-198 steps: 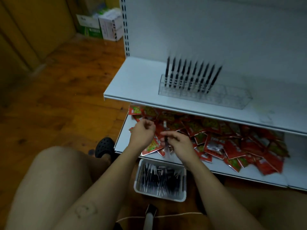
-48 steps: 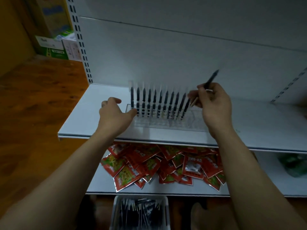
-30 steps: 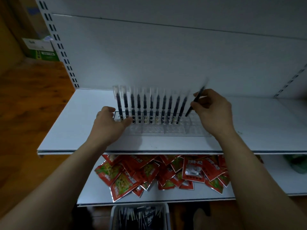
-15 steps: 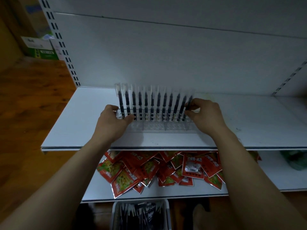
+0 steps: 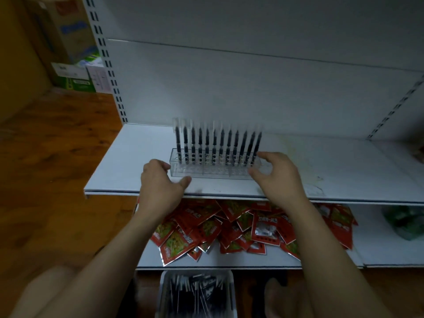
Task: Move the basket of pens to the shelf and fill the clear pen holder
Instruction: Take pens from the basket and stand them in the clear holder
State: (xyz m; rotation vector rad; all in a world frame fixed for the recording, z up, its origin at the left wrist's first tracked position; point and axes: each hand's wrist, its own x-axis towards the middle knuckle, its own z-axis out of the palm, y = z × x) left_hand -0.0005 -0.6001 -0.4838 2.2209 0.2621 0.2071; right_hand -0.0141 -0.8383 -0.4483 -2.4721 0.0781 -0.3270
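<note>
Pens racked, basket on floor

Clear pen holder (image 5: 213,171) on upper white shelf (image 5: 119,166), back row filled with upright black pens (image 5: 218,145), front cells bare. Left hand (image 5: 160,188) just beside holder's left end, fingers loosely spread, clasping nothing. Right hand (image 5: 278,177) at holder's right end, fingers apart, empty. Below holder, red snack packets (image 5: 229,228) heaped on lower shelf. Lower again, white basket (image 5: 198,294) of pens down on wooden floor (image 5: 52,143).
</note>
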